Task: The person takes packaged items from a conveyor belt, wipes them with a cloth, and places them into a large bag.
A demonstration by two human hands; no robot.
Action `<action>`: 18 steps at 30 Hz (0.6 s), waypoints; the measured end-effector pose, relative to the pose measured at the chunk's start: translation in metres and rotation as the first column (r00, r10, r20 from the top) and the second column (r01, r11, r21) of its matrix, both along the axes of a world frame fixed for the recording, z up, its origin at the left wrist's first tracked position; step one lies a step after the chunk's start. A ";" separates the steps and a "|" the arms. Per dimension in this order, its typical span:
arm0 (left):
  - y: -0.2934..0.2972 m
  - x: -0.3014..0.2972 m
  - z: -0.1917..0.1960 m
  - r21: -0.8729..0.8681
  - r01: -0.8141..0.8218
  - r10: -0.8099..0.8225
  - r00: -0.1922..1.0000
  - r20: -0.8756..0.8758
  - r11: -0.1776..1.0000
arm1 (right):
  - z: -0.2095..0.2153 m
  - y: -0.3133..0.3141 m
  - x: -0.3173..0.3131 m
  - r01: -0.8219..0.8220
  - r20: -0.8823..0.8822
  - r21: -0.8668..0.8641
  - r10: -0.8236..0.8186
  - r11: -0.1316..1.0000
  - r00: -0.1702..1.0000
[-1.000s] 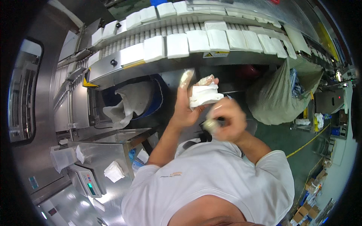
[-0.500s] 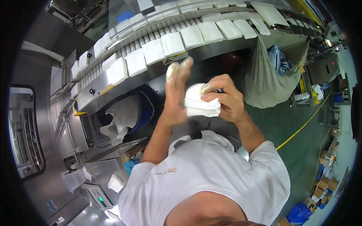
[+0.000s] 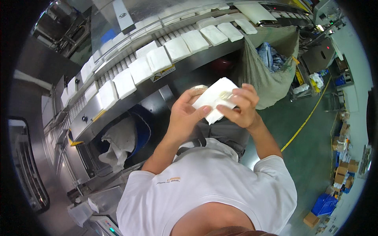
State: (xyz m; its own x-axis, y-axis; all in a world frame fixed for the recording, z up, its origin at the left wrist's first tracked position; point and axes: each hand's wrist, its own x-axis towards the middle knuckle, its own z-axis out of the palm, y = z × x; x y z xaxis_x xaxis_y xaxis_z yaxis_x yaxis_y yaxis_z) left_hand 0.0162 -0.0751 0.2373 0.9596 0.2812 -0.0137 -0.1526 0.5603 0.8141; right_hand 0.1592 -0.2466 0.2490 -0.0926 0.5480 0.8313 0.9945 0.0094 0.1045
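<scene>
A folded white bundle (image 3: 210, 98) is held between two hands in front of the person's chest, tilted, its upper end leaning toward 1 o'clock. The left hand (image 3: 184, 112) grips it from 8 o'clock, partly closed, thumb pressed on the near face and the fingers mostly hidden behind. The right hand (image 3: 243, 107) grips it from 3 o'clock, half closed, its bent fingers and thumb at that edge; one blurred fingertip with a pale covering lies against the white face. Taking the bundle as the dial's centre, the white shirt (image 3: 220, 188) is at 6 o'clock. At 10 o'clock runs a roller conveyor (image 3: 165, 38), white pads (image 3: 158, 58) lined up along its near edge. A grey-green sack (image 3: 258, 74) hangs at 2 o'clock, blue plastic (image 3: 271, 57) inside. At 8 o'clock stands a blue bin (image 3: 143, 129) holding pale cloth (image 3: 118, 141). Cardboard boxes (image 3: 341, 173) lie at 4 o'clock.
</scene>
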 end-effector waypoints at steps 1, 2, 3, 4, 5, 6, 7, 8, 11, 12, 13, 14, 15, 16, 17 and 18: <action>0.000 0.001 0.000 0.014 -0.020 0.020 1.000 -0.005 1.000 | 0.000 -0.005 0.003 0.065 -0.138 -0.013 -0.066 0.998 0.988; 0.001 0.002 0.000 0.033 -0.039 0.040 0.999 -0.010 0.999 | 0.000 -0.010 0.006 0.129 -0.273 -0.028 -0.132 0.991 0.953; 0.002 0.003 0.000 0.052 -0.061 0.061 0.998 -0.014 0.997 | -0.001 -0.011 0.008 0.189 -0.403 -0.049 -0.192 0.981 0.895; 0.003 0.001 -0.001 0.116 -0.061 0.065 0.997 -0.034 0.991 | -0.015 -0.012 0.006 -0.023 -0.738 0.087 0.080 0.996 0.670; 0.006 0.000 -0.005 0.178 -0.065 0.074 0.996 -0.045 0.982 | -0.010 -0.011 -0.009 -0.152 -0.944 0.272 0.294 0.950 0.150; 0.008 -0.003 -0.008 0.240 -0.073 0.089 0.995 -0.053 0.968 | -0.012 -0.013 -0.008 -0.243 -0.963 0.252 0.267 0.937 0.034; 0.010 -0.004 -0.009 0.274 -0.068 0.085 0.995 -0.053 0.959 | -0.016 -0.015 -0.005 -0.333 -0.971 0.237 0.224 0.912 -0.080; 0.012 -0.006 -0.013 0.309 -0.062 0.083 0.995 -0.057 0.949 | -0.022 -0.013 -0.009 -0.322 -0.998 0.068 0.065 0.944 -0.020; 0.020 -0.010 -0.018 0.450 -0.019 0.065 0.994 -0.087 0.893 | -0.032 -0.006 -0.021 -0.334 -0.986 0.070 0.014 0.940 -0.168; 0.021 -0.011 -0.017 0.472 -0.004 0.061 0.992 -0.107 0.881 | -0.033 -0.002 -0.024 -0.320 -0.984 0.042 -0.017 0.946 -0.178; 0.022 -0.012 -0.016 0.494 0.013 0.058 0.990 -0.127 0.870 | -0.034 0.002 -0.025 -0.306 -0.981 0.013 -0.048 0.952 -0.189; 0.024 -0.014 -0.018 0.473 0.016 0.051 0.990 -0.129 0.881 | -0.033 0.005 -0.026 -0.290 -0.977 -0.016 -0.076 0.957 -0.197; 0.025 -0.016 -0.022 0.451 0.021 0.043 0.990 -0.131 0.892 | -0.033 0.004 -0.026 -0.290 -0.985 -0.044 -0.089 0.956 -0.146; 0.027 -0.018 -0.027 0.429 0.027 0.033 0.991 -0.133 0.903 | -0.033 0.003 -0.025 -0.288 -0.990 -0.072 -0.103 0.955 -0.094; 0.029 -0.021 -0.035 0.336 0.012 0.010 0.998 -0.065 0.942 | -0.031 0.001 -0.023 -0.286 -0.993 -0.100 -0.116 0.953 -0.038; 0.032 -0.025 -0.045 0.240 0.003 -0.004 1.000 0.006 0.971 | -0.027 -0.001 -0.019 -0.299 -0.987 -0.106 -0.136 0.948 -0.082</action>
